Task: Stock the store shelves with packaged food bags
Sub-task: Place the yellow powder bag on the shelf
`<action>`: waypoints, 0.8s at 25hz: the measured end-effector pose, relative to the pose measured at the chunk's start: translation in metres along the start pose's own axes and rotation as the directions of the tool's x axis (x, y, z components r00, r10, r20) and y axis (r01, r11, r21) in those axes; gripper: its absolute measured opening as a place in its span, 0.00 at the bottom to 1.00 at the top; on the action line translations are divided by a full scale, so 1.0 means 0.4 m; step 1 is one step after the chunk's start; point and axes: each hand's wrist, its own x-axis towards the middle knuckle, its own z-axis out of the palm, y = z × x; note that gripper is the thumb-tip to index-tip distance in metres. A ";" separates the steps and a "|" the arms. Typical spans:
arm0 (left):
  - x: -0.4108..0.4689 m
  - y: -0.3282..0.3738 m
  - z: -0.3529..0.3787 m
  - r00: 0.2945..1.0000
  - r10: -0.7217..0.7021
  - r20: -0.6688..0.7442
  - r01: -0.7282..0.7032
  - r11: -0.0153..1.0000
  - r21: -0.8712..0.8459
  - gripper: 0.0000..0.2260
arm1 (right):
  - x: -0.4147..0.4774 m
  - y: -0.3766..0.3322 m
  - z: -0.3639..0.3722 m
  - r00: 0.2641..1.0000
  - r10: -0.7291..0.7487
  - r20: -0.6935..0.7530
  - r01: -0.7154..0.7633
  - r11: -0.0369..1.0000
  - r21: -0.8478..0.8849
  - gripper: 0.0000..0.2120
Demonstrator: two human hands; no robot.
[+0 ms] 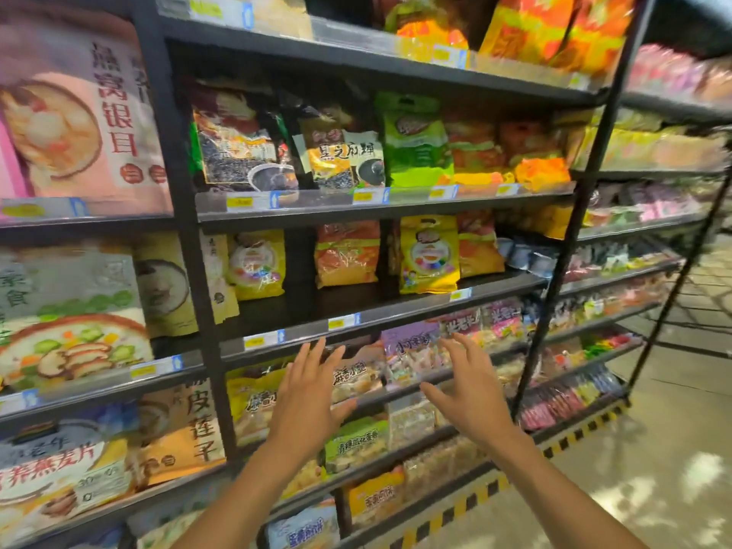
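Note:
A black metal shelf rack (356,215) fills the view, stocked with packaged food bags. My left hand (309,394) and my right hand (471,394) are both raised in front of the rack with fingers spread, holding nothing. They hover just below the shelf carrying a yellow bag (256,265), an orange bag (347,253) and another yellow bag (429,253). Between and behind my hands sit a brown-and-white bag (358,376) and a purple bag (412,350) on the lower shelf. A gap shows between the yellow and orange bags.
Black sesame bags (241,148) and green bags (416,140) stand on the shelf above. Large pink and cereal bags (75,124) fill the rack at left. More racks (641,215) run off to the right. Yellow-black tape (467,505) edges the rack's base on the tiled floor.

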 end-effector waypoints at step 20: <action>0.672 0.313 0.428 0.983 -0.091 0.160 0.133 0.952 -0.275 0.44 | 0.538 0.636 0.040 0.994 0.085 0.069 -0.088 0.995 0.043 0.43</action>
